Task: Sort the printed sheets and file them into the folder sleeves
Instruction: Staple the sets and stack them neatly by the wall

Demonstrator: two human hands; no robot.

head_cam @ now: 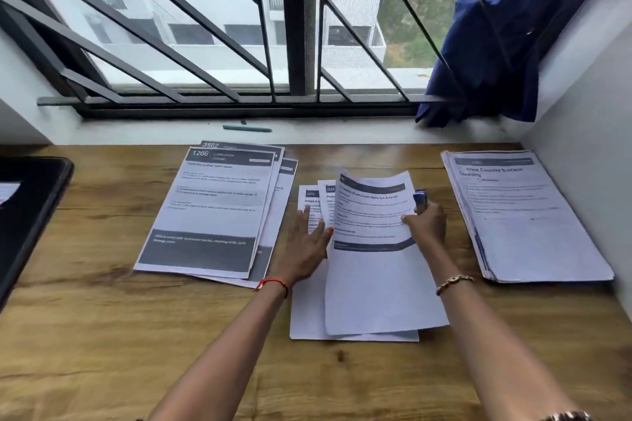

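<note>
Three groups of printed sheets lie on the wooden desk [102, 318]. A fanned left pile [212, 208] shows "1206" on top. A small middle pile [349, 328] lies in front of me. My right hand [427, 224] pinches the right edge of a raised, curling sheet [372, 249] above that pile, and a small blue object [420, 198] sticks out of the same hand. My left hand [306, 249] rests flat, fingers straight, on the middle pile's left sheets. A thick right stack [526, 219] is headed "Shoe Counter Surface Cleaning".
A black folder or tray [30, 212] sits at the desk's left edge. A green pen [247, 128] lies on the window sill behind the piles. Blue cloth [506, 44] hangs over the window bars at right. A white wall [581, 147] borders the right stack.
</note>
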